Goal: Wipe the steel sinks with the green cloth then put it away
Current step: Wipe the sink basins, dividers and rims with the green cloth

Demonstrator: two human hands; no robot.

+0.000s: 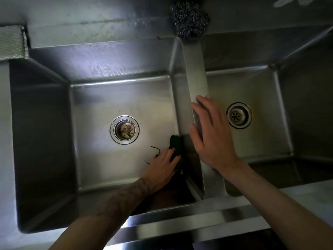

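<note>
Where left sink [45, 123] floor meets wall: green cloth [175, 141], near-black, bunched, partly hidden under left hand [162, 168] grasping it, blurred; right hand [212, 138] lies flat, released, on divider [197, 73].

Steel wool pad [191, 20] on back ledge [108, 15].

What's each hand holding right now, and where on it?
Left hand grips the green cloth by its near end, in the left sink. Right hand holds nothing; it rests open on the divider.
</note>
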